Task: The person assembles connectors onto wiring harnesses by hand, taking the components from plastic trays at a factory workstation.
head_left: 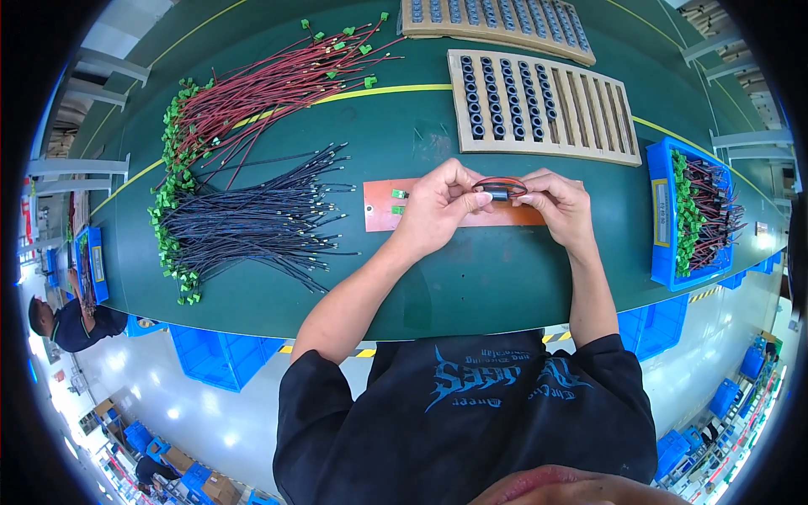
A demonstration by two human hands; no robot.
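Observation:
My left hand [439, 208] is closed on a small black cylindrical core [498, 194], its thumb against the core's left end. A red wire and a black wire [502, 181] loop over the core. At the core's right side my right hand [559, 207] pinches the wires between thumb and fingers. Green connectors [398, 194] show just left of my left hand, over an orange board [380, 216] lying on the table. Both hands are above this board. My fingers partly hide how the wires run through the core.
Red wires [261, 101] and black wires [252, 220] with green connectors lie in bundles on the green table [404, 286] at left. A cardboard tray [581, 157] holds rows of black cores; another tray [505, 35] lies behind. A blue bin [663, 259] of wired pieces stands right. A person [76, 324] is at far left.

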